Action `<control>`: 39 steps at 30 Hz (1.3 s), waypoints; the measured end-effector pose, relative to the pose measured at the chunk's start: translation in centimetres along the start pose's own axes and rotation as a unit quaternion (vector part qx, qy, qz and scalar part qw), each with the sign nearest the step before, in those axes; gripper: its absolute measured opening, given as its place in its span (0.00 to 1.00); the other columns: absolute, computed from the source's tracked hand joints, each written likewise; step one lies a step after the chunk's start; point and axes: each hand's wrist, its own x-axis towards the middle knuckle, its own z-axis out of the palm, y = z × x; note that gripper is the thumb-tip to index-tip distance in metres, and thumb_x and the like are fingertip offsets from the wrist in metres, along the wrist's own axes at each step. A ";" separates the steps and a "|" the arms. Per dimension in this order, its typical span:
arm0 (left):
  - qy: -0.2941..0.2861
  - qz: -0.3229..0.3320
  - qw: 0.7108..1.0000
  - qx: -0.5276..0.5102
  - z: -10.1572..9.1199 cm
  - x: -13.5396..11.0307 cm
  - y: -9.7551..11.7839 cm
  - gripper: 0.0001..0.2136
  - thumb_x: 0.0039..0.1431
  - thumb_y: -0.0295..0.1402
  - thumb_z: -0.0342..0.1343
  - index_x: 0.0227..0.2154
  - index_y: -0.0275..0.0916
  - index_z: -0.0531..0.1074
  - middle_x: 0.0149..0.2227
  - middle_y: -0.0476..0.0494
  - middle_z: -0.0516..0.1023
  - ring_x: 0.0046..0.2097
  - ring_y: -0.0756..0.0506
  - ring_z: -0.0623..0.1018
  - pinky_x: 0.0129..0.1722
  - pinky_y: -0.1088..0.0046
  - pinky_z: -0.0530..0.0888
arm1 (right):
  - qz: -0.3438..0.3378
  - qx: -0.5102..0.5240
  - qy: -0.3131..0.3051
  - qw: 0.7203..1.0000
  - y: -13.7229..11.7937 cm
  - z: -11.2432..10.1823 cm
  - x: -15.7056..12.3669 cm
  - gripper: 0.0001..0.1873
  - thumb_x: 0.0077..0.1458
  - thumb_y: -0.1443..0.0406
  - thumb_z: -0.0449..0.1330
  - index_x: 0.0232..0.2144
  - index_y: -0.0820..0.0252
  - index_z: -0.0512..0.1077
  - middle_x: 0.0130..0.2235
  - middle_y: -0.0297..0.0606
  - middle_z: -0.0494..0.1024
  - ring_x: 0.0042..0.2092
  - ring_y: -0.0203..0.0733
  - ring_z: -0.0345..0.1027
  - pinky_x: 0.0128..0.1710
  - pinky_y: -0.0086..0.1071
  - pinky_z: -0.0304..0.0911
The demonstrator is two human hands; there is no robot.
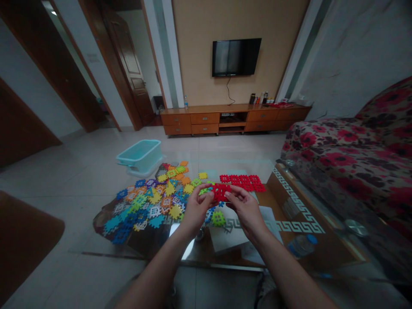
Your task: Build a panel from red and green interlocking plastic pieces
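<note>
Both my hands hold a red interlocking plastic tile (220,192) above a glass coffee table (225,262). My left hand (198,210) pinches its left edge and my right hand (243,208) pinches its right edge, fingers closed on it. Just behind it lies a flat strip of joined red tiles (243,182). A heap of loose tiles in blue, yellow, orange, green and white (151,201) spreads over the table's left part, close to my left hand. A single green tile (218,219) lies below my hands.
A light blue plastic tub (140,155) stands on the floor beyond the table. A floral sofa (350,159) runs along the right. A wooden TV cabinet (234,119) with a wall television (236,56) stands at the far wall. A capped bottle (301,245) shows under the glass.
</note>
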 end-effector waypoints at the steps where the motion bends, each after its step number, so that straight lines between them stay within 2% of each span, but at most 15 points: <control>1: -0.011 0.026 0.999 0.039 0.0 -0.1 0.0 0.21 0.55 0.39 0.64 0.50 0.39 0.70 0.35 0.44 0.81 0.37 0.47 0.81 0.45 0.66 0.77 | -0.005 -0.005 -0.003 1.000 0.0 0.0 0.0 0.26 0.37 0.57 0.74 0.40 0.58 0.76 0.36 0.36 0.80 0.35 0.38 0.73 0.35 0.32 0.69; 5: -0.082 0.102 0.975 0.179 -0.2 -0.6 0.0 0.26 0.59 0.35 0.61 0.60 0.43 0.64 0.43 0.42 0.80 0.44 0.45 0.80 0.49 0.64 0.76 | -0.003 -0.015 -0.005 1.000 -0.1 -0.2 -0.1 0.26 0.38 0.56 0.74 0.42 0.56 0.77 0.36 0.35 0.80 0.37 0.40 0.73 0.35 0.33 0.69; 9: -0.126 0.141 0.947 0.259 -0.8 -0.7 -0.1 0.29 0.59 0.30 0.59 0.63 0.44 0.60 0.48 0.41 0.79 0.46 0.44 0.80 0.50 0.61 0.77 | 0.003 -0.026 -0.014 1.000 0.0 -0.2 -0.1 0.26 0.38 0.55 0.74 0.42 0.56 0.79 0.39 0.39 0.81 0.38 0.41 0.73 0.36 0.34 0.68; 12: -0.129 0.161 0.931 0.300 -1.2 -0.6 0.0 0.26 0.60 0.29 0.58 0.61 0.45 0.63 0.48 0.42 0.80 0.46 0.44 0.81 0.50 0.62 0.77 | 0.013 -0.042 -0.031 0.999 0.1 -0.3 -0.1 0.26 0.40 0.55 0.73 0.43 0.55 0.79 0.42 0.41 0.81 0.39 0.41 0.73 0.36 0.33 0.67; 19: -0.115 0.203 0.915 0.328 -1.4 -0.5 0.6 0.23 0.55 0.29 0.63 0.54 0.44 0.70 0.49 0.42 0.78 0.42 0.45 0.81 0.45 0.64 0.79 | 0.036 -0.089 -0.090 0.991 0.0 -0.4 -0.3 0.26 0.43 0.53 0.70 0.45 0.55 0.79 0.44 0.43 0.82 0.38 0.40 0.73 0.35 0.33 0.65; 26: -0.084 0.273 0.866 0.410 -1.4 -0.3 0.7 0.19 0.54 0.28 0.62 0.50 0.43 0.72 0.47 0.43 0.78 0.44 0.45 0.79 0.46 0.64 0.76 | 0.013 -0.182 -0.098 0.978 -0.8 -0.4 0.0 0.26 0.45 0.49 0.67 0.43 0.59 0.78 0.41 0.44 0.81 0.38 0.44 0.74 0.31 0.33 0.66; 30: -0.095 0.298 0.846 0.432 -1.7 -0.1 0.5 0.19 0.55 0.27 0.61 0.51 0.43 0.70 0.46 0.44 0.78 0.44 0.46 0.78 0.46 0.65 0.75 | -0.037 -0.229 -0.140 0.962 -0.5 -0.5 0.2 0.23 0.45 0.52 0.68 0.41 0.58 0.79 0.40 0.43 0.82 0.39 0.45 0.74 0.39 0.38 0.69; 33: -0.107 0.302 0.840 0.439 -1.7 -0.2 0.4 0.20 0.55 0.25 0.60 0.51 0.44 0.69 0.47 0.44 0.77 0.48 0.45 0.76 0.49 0.64 0.74 | -0.062 -0.247 -0.148 0.956 0.1 -0.6 0.3 0.20 0.46 0.54 0.68 0.40 0.58 0.79 0.39 0.43 0.82 0.40 0.46 0.75 0.44 0.41 0.69; 39: -0.112 0.301 0.838 0.442 -1.7 -0.3 0.4 0.21 0.55 0.24 0.59 0.52 0.44 0.69 0.49 0.44 0.77 0.50 0.45 0.76 0.51 0.62 0.73 | -0.061 -0.252 -0.151 0.954 0.5 -0.7 0.4 0.18 0.47 0.55 0.68 0.38 0.58 0.79 0.39 0.43 0.82 0.39 0.46 0.75 0.44 0.41 0.69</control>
